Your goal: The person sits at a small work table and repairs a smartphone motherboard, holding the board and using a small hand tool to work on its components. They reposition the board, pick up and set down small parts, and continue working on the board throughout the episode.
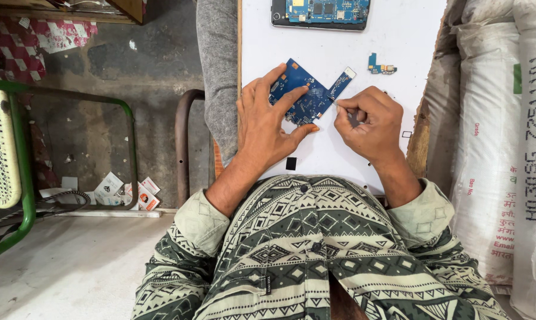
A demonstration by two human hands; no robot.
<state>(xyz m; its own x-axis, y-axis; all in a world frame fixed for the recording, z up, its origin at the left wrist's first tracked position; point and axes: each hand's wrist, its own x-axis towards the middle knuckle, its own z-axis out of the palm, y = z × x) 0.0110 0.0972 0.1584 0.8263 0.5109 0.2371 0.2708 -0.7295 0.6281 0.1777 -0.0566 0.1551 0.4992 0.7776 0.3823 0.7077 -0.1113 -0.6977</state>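
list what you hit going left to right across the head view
green chair → paper packets on the floor → left hand → blue circuit board → right hand → small blue part → white sacks

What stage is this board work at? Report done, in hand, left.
Done: the blue circuit board lies out on the white table, and a small blue part lies apart.
In hand: the left hand presses the board flat; the right hand pinches a thin tool at its edge.
Left: the opened device holds another board.
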